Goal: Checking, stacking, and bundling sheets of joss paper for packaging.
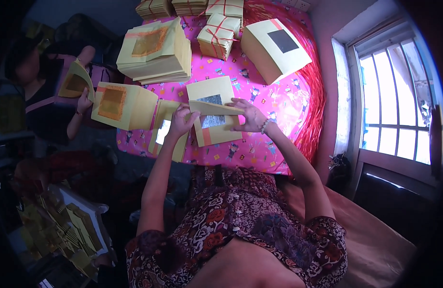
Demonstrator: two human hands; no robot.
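Both my hands are folding a yellow paper sheet with a silver foil square (213, 108) above a pink patterned table cover (260, 96). My left hand (182, 120) pinches the sheet's left edge. At the sheet's right edge, my right hand (250, 115), with a bead bracelet on its wrist, holds the folded flap. Under them lie more silver-foil sheets (213, 126), and one with its foil showing (163, 132) sits lower left.
Stacks of yellow paper with gold foil (154, 50) and silver foil (275, 48) lie further back, plus string-tied bundles (217, 33). A person at the left (43, 81) holds a folded sheet. Gold-foil sheets (120, 103) overhang the table's left edge. A window (399, 105) is at right.
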